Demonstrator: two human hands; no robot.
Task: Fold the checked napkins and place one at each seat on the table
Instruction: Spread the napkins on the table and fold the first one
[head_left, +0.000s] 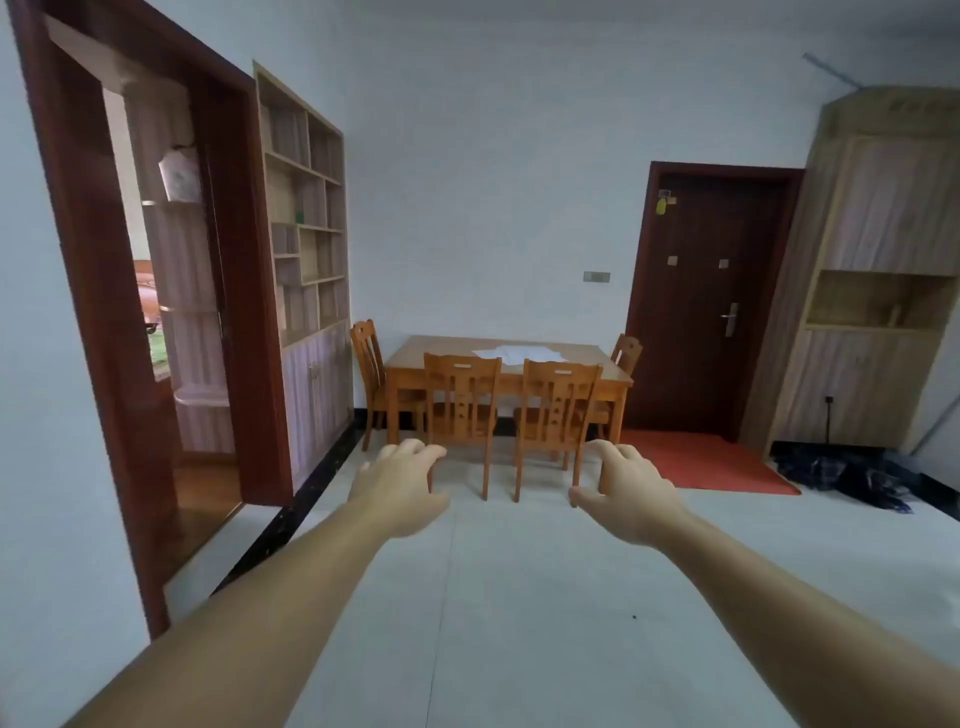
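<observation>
We look across a pale tiled floor (519, 613) toward the far wall, with an open red-framed doorway (83, 260) on the left and a tall shelf unit (306, 208) beside it. A wooden cabinet (883, 218) fills the right side, next to a dark closed door (701, 312). Against the far wall stands the table (415, 357), with 4 chairs (461, 395) drawn up to it: 2 on the near side and 1 at each end. A red mat (706, 462) lies before the door. On the floor at the right, near the cabinet, is a dark checked heap of cloth (841, 475), possibly the napkins. Pale sheets (519, 353) lie on the tabletop, too distant to identify. Our left hand (402, 488) and right hand (631, 493) reach forward, palms down, fingers loosely curled and holding nothing.
</observation>
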